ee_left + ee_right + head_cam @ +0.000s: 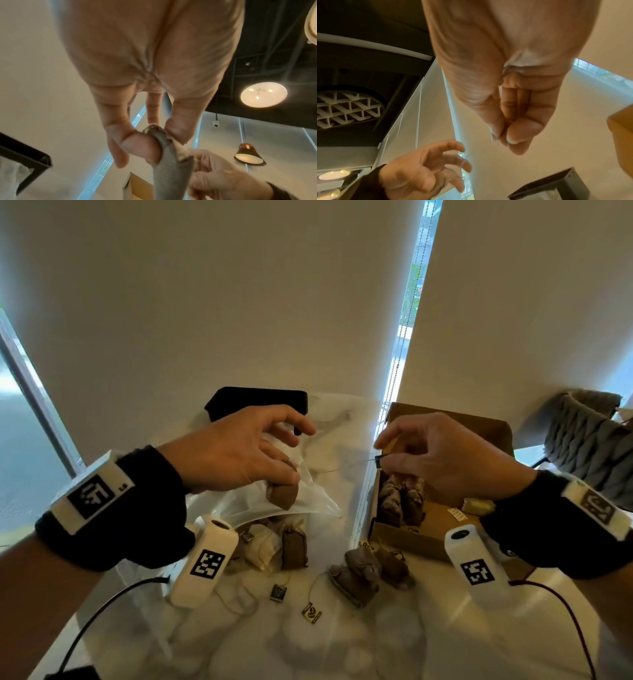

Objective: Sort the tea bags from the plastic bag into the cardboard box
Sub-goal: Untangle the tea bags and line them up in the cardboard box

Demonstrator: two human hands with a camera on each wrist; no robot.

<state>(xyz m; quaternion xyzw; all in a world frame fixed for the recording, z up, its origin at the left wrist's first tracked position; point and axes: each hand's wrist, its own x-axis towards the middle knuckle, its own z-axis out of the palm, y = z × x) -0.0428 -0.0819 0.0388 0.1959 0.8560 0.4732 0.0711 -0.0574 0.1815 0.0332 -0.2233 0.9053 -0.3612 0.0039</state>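
While the left hand (239, 450) pinches a tea bag (282, 494), the right hand (442, 453) pinches its tag (377, 462). Keep the string slack, then lower both into the box (442, 518).

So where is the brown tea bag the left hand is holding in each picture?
Head: the brown tea bag hangs under the left hand, left of centre, over the plastic bag.
Left wrist: bottom centre, pinched at its top.
Right wrist: not visible; only the left hand's fingers show.
Shared landmark: the cardboard box.
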